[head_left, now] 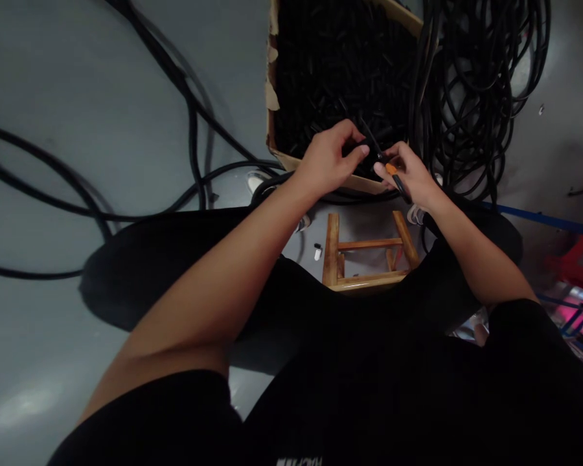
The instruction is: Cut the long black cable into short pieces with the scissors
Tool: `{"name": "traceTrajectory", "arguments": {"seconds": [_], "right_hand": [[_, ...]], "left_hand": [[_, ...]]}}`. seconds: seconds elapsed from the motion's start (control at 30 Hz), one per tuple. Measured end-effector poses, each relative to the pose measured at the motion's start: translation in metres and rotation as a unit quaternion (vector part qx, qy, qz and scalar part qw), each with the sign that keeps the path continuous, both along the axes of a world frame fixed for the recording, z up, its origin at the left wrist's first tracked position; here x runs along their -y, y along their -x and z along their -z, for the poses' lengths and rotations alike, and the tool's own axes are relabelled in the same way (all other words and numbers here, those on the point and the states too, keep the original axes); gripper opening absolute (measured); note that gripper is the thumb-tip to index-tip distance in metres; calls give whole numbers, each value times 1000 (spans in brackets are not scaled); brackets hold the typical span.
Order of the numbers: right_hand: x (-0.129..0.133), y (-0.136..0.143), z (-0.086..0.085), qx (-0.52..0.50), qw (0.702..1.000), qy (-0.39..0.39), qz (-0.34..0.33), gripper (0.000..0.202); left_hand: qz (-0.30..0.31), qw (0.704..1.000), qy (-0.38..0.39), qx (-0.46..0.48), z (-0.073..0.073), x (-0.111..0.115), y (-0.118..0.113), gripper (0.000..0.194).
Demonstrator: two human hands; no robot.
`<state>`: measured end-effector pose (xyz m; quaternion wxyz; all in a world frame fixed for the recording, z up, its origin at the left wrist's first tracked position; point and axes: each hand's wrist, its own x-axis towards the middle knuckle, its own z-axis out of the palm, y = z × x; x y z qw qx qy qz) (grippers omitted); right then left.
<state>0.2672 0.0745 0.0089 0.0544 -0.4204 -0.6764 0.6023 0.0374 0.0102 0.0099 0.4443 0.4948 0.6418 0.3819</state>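
Over grey floor (53,84), above near rim of carton (287,160), gripping orange-and-black tool (391,169) in right hand (412,173), slanting it carton-ward beside black piece (364,142) pinched in left hand (331,156).

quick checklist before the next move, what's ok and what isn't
1. Tool in the right hand: ok, fingers around its orange and black handle.
2. Left hand clear of the tool: not ok, fingertips close to it.
3. What the left hand pinches: cannot tell, dark against the box's black pieces.
4. Box in reach: ok, hands at its near edge.
5. Floor clear of hose: not ok, lengths lie across it.
6. Stool clear of the hands: ok, below them, between the legs.
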Motion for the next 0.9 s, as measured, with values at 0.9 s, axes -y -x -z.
{"name": "traceTrajectory", "arguments": {"seconds": [0.9], "right_hand": [[-2, 5, -26, 64, 989, -126, -53, 42]], "left_hand": [[-55, 968, 127, 210, 11, -15, 12, 33]]}}
